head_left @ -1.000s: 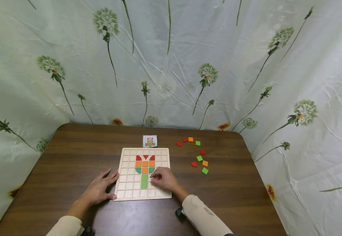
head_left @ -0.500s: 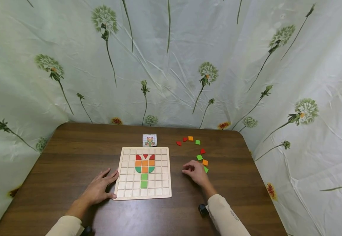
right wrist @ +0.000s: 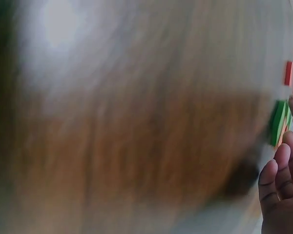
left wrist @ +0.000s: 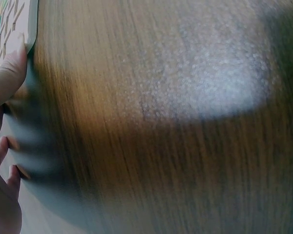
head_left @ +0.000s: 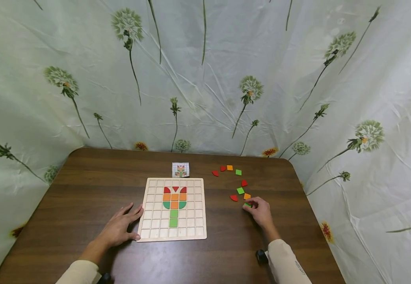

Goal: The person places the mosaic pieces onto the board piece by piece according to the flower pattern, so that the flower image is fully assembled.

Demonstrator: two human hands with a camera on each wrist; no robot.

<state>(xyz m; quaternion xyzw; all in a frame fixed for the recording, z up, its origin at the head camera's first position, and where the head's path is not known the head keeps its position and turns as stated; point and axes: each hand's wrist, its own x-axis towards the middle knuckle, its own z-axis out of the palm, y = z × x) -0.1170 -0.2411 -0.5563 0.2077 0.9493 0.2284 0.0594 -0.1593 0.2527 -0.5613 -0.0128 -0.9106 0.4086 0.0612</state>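
A square wooden grid board [head_left: 195, 232] lies on the table, with red, orange and green tiles forming a tulip shape on it. My left hand [head_left: 118, 227] rests at the board's left edge, fingers spread; in the left wrist view its thumb [left wrist: 12, 73] touches the board's corner. Over on the right, my right hand [head_left: 261, 213] is at a light green square tile [head_left: 248, 204], thumb and forefinger on either side of it. In the right wrist view, the green tile [right wrist: 278, 122] shows beside the fingertips, and the thumb stands apart from the other fingers.
Behind the board lies a small printed pattern card [head_left: 180, 170]. Several loose tiles are scattered at right, among them a red quarter-round tile [head_left: 233, 198], an orange square [head_left: 247, 196] and another green square [head_left: 240, 191]. A floral curtain [head_left: 205, 98] hangs behind the table [head_left: 95, 177].
My right hand has moved from beside the green stem tiles on the board, rightward over the table, to the nearest loose green tile. The left hand has stayed at the board's edge.
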